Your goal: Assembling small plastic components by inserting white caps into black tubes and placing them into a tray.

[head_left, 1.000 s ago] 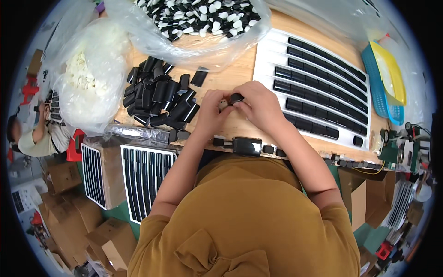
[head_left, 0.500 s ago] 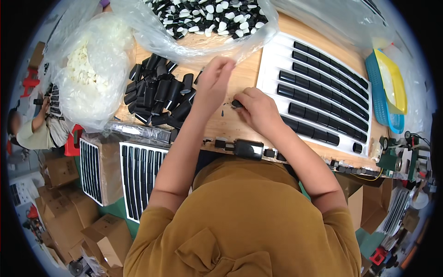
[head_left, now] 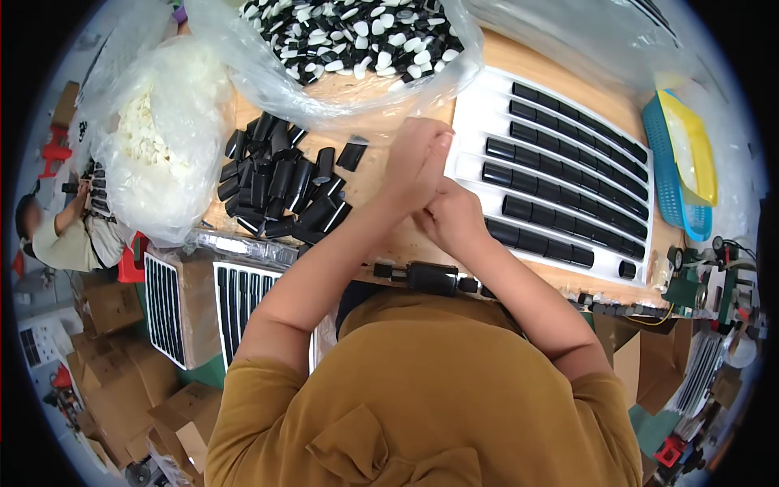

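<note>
My left hand (head_left: 417, 162) is closed and pressed against the top of my right hand (head_left: 451, 215), over the bare wood of the table. The fingers of my right hand are curled inward. The small black piece they pinched half a second ago is now hidden between the two hands. I cannot make out what my left fingers hold. Just right of the hands lies a white tray (head_left: 479, 101), with glossy black cylindrical pieces (head_left: 560, 183) set in curved rows. A heap of loose black tube pieces (head_left: 280, 174) lies left of my hands, and one black piece (head_left: 351, 154) sits apart nearby.
An open clear bag (head_left: 438, 89) of small black and white pieces lies at the back. Another plastic bag (head_left: 195, 105) holds cream-coloured pieces. A blue basket (head_left: 669, 191) with a yellow one stands far right. Filled trays (head_left: 166, 308) and cartons (head_left: 114, 381) are below left; a co-worker (head_left: 77, 227) sits beyond.
My left hand has moved right and closed against my right hand. The small black piece in my right fingers has gone out of sight. The view has shifted slightly.
</note>
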`<act>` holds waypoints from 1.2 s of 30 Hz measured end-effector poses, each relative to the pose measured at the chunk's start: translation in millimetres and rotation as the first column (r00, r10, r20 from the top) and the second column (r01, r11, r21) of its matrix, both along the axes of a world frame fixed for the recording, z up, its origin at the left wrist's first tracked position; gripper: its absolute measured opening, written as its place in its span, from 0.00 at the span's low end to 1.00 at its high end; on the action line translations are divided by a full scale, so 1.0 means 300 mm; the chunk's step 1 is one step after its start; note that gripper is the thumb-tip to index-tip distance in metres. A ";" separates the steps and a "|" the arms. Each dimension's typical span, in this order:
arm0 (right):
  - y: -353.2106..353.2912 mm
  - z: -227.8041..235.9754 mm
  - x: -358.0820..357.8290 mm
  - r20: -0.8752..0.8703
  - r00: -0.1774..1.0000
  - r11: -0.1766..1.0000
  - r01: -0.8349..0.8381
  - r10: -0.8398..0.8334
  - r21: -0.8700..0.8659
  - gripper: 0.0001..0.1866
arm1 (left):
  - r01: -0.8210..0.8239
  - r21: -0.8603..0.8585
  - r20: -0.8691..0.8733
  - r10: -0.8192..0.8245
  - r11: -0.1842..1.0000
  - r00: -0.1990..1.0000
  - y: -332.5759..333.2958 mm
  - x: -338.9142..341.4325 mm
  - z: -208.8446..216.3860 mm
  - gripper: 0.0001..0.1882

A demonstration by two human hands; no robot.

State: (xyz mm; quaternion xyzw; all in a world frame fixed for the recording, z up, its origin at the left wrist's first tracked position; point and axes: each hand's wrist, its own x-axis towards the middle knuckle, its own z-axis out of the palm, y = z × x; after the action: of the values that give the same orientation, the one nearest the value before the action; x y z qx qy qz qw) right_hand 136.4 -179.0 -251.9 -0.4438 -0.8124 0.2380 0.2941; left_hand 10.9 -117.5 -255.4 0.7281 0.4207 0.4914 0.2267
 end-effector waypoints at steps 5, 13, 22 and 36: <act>-0.003 0.033 0.062 -0.201 0.975 0.993 0.072 -0.091 -0.098 0.14 | -0.310 0.185 0.004 0.315 0.933 0.949 0.256 -0.060 -0.002 0.07; -0.094 0.055 0.610 -0.456 0.457 0.591 0.779 -0.764 -0.210 0.21 | -0.118 0.086 -0.581 0.146 0.989 0.801 0.538 -0.211 -0.154 0.11; -0.261 -0.099 0.984 -0.261 0.218 0.303 0.886 -0.940 -0.351 0.19 | -0.207 0.012 -0.661 0.163 0.978 0.732 0.490 -0.147 -0.099 0.15; -0.259 -0.010 0.977 0.146 0.190 0.219 0.951 -0.971 0.220 0.18 | -0.136 -0.285 0.411 0.249 0.949 0.877 0.316 -0.223 -0.022 0.09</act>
State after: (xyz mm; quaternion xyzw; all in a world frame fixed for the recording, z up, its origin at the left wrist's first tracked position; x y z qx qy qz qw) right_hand 429.4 -256.6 -254.8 -0.8670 -0.3957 -0.0888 0.2896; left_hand -55.9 -22.6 -261.8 0.5174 0.4868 0.6078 0.3548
